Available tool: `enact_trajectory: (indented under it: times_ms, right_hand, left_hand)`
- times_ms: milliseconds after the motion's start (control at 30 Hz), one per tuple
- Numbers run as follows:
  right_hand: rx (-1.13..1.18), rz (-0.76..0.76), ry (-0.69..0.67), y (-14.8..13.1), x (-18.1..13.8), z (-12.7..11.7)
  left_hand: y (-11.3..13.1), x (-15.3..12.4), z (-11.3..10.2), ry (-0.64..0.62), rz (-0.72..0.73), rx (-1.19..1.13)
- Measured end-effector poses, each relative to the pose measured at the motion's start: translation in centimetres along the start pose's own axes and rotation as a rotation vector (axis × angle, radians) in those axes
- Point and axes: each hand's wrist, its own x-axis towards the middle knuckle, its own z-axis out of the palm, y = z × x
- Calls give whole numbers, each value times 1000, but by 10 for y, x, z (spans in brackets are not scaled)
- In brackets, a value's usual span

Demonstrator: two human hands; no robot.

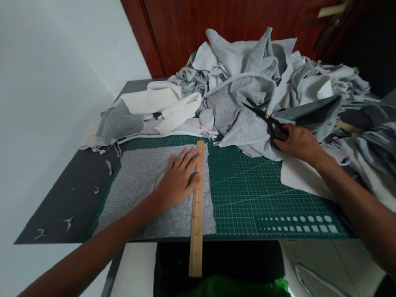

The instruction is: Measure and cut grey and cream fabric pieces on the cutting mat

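Observation:
My left hand (180,177) lies flat with fingers spread on a grey fabric piece (140,187) and presses against a wooden ruler (197,213). The ruler runs along the fabric's right edge and overhangs the table's front edge. Both rest on a green cutting mat (251,185). My right hand (299,143) is closed around the handles of black scissors (266,119), whose blades point up and left over a heap of cloth.
A big pile of grey and white fabric scraps (247,81) covers the back and right of the dark table (68,202). Small scraps lie at the table's left. A red-brown door (236,4) stands behind, a white wall at left.

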Motion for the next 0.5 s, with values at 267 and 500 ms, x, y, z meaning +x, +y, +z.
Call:
enact_trajectory:
  times_ms: [267,500]
  right_hand:
    - [13,-79,-34,2,1,1]
    - [-12,-167,30,2,-6,4]
  left_hand:
    - [-8,21,5,33,-11,15]
    - [-5,14,3,17,23,34]
